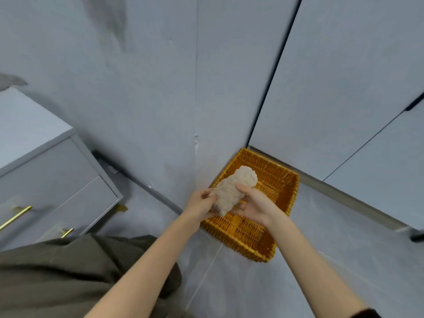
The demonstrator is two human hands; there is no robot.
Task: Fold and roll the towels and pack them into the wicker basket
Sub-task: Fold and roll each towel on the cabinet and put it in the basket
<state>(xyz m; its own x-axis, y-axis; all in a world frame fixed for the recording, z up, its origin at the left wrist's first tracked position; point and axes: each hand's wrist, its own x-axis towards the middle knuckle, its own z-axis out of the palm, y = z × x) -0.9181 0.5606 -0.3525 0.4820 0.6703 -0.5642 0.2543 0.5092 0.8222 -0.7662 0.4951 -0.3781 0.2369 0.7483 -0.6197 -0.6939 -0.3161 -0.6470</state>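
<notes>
Pale grey wall panels (149, 88) fill the upper part of the view and meet a grey tiled floor (344, 244) below. At the left stands a grey cabinet (57, 180) with drawers and gold bar handles (15, 217). An olive-brown garment (57, 276) on the person covers the lower left corner.

An orange-yellow wicker basket (270, 171) sits on the floor, pushed into the corner where the wall panels meet. The parts of its bottom that show are bare weave.

Two bare forearms reach forward over the basket's near left side. The left hand (202, 205) grips the near end of a rolled cream towel (234, 189), with its fingers curled round the roll. The right hand (254, 205) cups the roll from the other side, thumb over the top. The towel lies slanted between the hands, its far end pointing into the basket. Whether it touches the weave cannot be told.
</notes>
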